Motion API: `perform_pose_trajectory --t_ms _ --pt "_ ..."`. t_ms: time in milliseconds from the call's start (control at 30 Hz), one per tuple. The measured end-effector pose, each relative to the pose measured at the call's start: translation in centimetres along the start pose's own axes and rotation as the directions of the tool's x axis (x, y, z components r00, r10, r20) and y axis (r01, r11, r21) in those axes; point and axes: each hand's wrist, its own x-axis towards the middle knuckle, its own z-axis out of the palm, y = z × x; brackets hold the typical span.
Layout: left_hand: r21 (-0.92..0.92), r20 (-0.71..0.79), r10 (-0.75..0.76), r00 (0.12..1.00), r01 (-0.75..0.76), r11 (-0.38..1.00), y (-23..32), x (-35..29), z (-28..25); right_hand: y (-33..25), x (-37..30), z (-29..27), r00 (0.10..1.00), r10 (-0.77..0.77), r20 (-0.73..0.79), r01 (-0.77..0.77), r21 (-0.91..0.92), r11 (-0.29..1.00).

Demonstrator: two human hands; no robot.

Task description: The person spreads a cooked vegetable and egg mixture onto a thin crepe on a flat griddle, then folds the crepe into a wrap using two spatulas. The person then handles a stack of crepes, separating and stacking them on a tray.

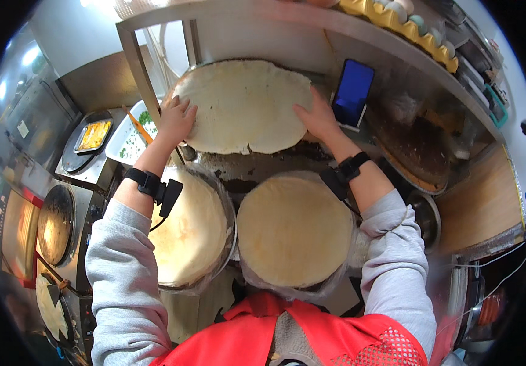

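Observation:
A wide, pale flatbread (244, 107) stretches between my two hands at the far side of the work area, over a dark surface. My left hand (178, 120) holds its left edge, fingers closed at the rim. At the opposite edge my right hand (319, 117) grips the sheet, thumb on top and the other fingers partly hidden. A small tear shows along the flatbread's near edge. Nearer to me are two round stacks of flatbread, a left one (192, 229) and a right one (294, 230), each with clear plastic around its rim.
Beside my left hand stands a white tub (116, 143) of chopped greens with an orange-handled utensil (137, 125). Round griddles (56, 224) line the left. A phone (353, 91) leans upright by my right hand. An egg tray (400, 27) sits on the shelf above; a metal bowl (431, 222) lies right.

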Motion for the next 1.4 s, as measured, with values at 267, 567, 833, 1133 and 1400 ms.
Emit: perform_pose_trajectory --t_ms 267,567,833,1133,1400 --pt "0.145 -0.266 0.184 0.946 -0.149 0.978 2.3 -5.2 -1.9 5.0 -23.0 -3.2 0.952 -0.100 0.290 0.052 0.168 0.984" --pt "-0.409 0.684 0.336 0.648 -0.042 0.912 12.8 -32.1 5.2 5.7 -38.7 -7.3 0.728 -0.006 0.685 0.099 -0.097 0.990" --pt "-0.309 0.638 0.438 0.633 -0.311 0.899 12.8 -35.6 9.2 6.9 -38.2 -7.6 0.726 -0.161 0.669 0.181 0.040 0.983" --pt "-0.272 0.614 0.448 0.650 -0.359 0.893 12.8 -35.5 9.6 7.7 -37.7 -8.5 0.713 -0.202 0.671 0.202 0.079 0.976" --pt "-0.237 0.638 0.426 0.641 -0.363 0.901 13.3 -35.6 9.5 7.4 -37.7 -8.6 0.727 -0.245 0.642 0.348 -0.038 0.937"
